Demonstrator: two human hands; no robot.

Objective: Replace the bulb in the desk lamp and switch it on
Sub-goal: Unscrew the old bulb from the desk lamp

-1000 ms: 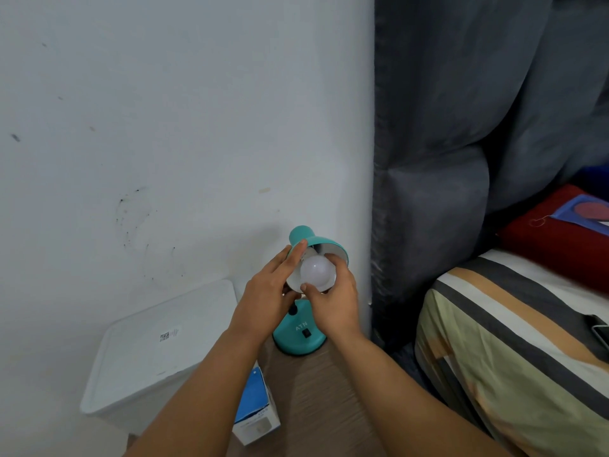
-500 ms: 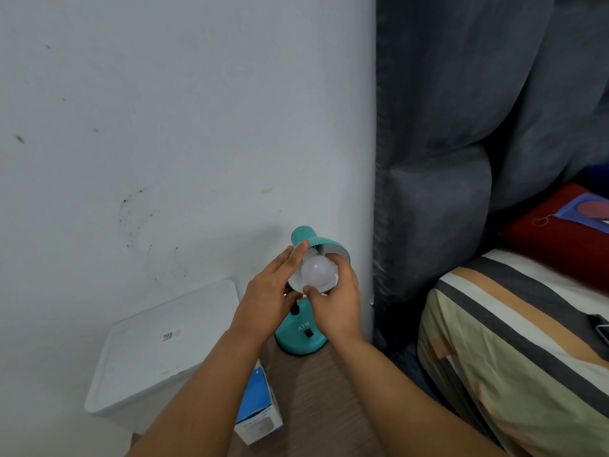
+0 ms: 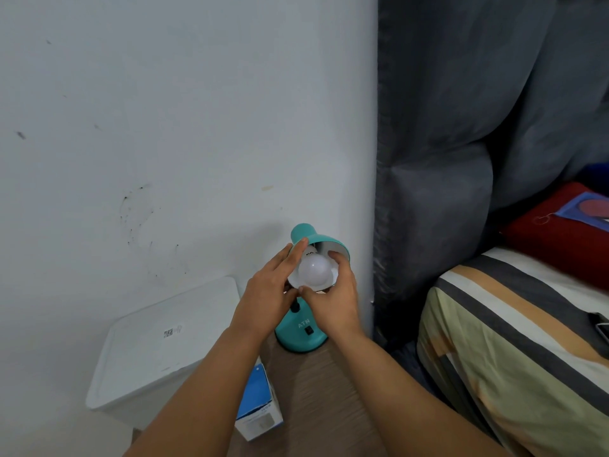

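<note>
Teal metal desk lamp (image 3: 300, 338) stands near the far edge of the brown wood-grain bench (image 3: 316, 400), close to the white wall (image 3: 164, 127). Its shade is tilted toward the person, so its white inside shows. A round frosted white bulb (image 3: 314, 270) sits in the mouth of the shade; how deep it is in the socket cannot be seen. The bulb is not lit.

The left hand (image 3: 270, 291) is mostly open, fingers stretched out, and lies against the left rim of the shade, with the fingertips touching the teal edge. The right hand (image 3: 336, 298) is curled around the bulb from the right and below, thumb under it and fingers on its far side, holding it.

On the round base of the lamp there is a small black switch (image 3: 308, 330). A blue and white cardboard box (image 3: 258, 407) stands at the left edge of the bench, near the lamp. Beside the bench, on the left, is a white plastic container with a lid (image 3: 158, 351). On the right are a grey curtain (image 3: 461, 127) and a bed with a striped sheet (image 3: 514, 341).
</note>
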